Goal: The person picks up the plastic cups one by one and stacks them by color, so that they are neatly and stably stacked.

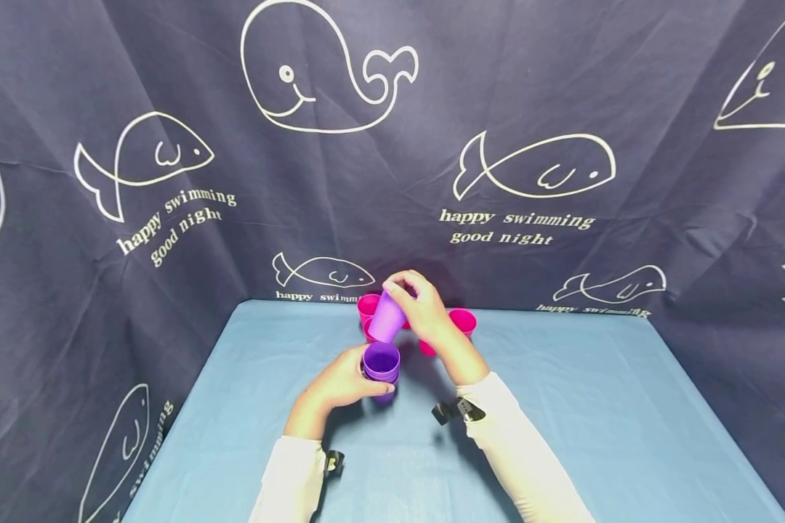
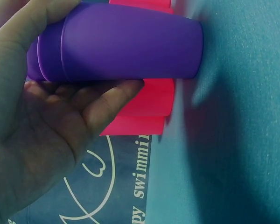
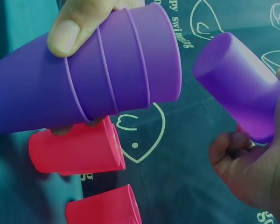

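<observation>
My left hand (image 1: 343, 379) grips a stack of nested purple cups (image 2: 130, 44), with the thumb across the near side and the mouth up. Several rims show on this stack in the right wrist view. Whether its base touches the table cannot be told. Just above and behind it, my right hand (image 1: 425, 311) holds a single purple cup (image 3: 242, 86) by its upper end, tilted. A gap separates this cup's base from the stack. Behind both hands stand pink cups (image 1: 368, 305), partly hidden by the purple cup and my right hand.
More pink cups (image 1: 463, 320) stand by my right forearm, near the table's back edge. A blue cloth (image 1: 562, 407) covers the table. Dark fabric (image 1: 392, 181) with white fish and whale drawings hangs behind and at the sides.
</observation>
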A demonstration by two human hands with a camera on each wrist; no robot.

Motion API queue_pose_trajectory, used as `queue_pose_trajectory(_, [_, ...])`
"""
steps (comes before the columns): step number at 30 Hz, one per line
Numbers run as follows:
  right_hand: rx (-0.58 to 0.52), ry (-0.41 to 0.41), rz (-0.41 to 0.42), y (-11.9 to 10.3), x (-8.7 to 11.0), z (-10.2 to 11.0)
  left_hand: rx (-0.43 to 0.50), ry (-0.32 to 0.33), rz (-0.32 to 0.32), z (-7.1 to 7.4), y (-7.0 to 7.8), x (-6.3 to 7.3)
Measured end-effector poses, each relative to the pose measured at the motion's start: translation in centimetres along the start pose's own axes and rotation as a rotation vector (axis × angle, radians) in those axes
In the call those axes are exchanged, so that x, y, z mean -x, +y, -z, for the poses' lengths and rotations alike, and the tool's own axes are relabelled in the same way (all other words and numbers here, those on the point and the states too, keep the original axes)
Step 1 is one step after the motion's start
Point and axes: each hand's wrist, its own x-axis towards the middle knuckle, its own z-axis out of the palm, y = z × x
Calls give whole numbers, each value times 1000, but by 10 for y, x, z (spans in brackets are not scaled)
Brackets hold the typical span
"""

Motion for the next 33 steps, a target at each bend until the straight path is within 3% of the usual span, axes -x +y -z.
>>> queue_pose_trajectory(18, [64,-78,272,-1,23,-3,-21,-8,-23,1,0,1])
queue_pose_trajectory(33, [94,-171,288,9,41,-14,-33,-25,-14,1,-1,-2])
